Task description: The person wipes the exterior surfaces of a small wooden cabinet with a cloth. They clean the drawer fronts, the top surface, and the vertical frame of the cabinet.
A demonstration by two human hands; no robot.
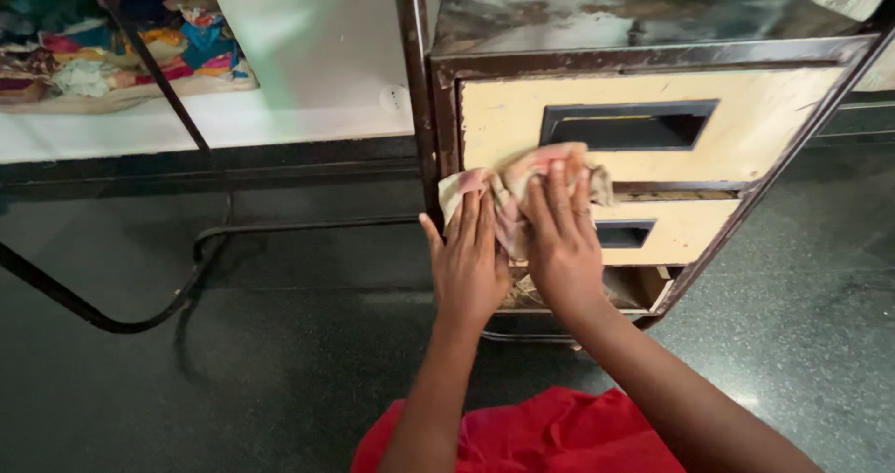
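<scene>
A crumpled pale cloth with pinkish stains (511, 182) is pressed against the front of a worn metal drawer unit (653, 128). My left hand (468, 259) lies flat on the cloth's lower left part, fingers together and pointing up. My right hand (562, 240) presses the cloth's right part against the cream upper drawer front (774, 123), just below its dark slot handle (626, 125). A second, smaller cream drawer (676, 233) sits beneath, partly hidden by my right hand.
The unit has a dark, rusty top (634, 7) and brown frame. A black bent-tube frame (140, 315) stands at the left on the dark speckled floor (280, 370). Colourful fabric scraps (121, 40) lie on a white shelf. Red clothing (541, 436) shows at the bottom.
</scene>
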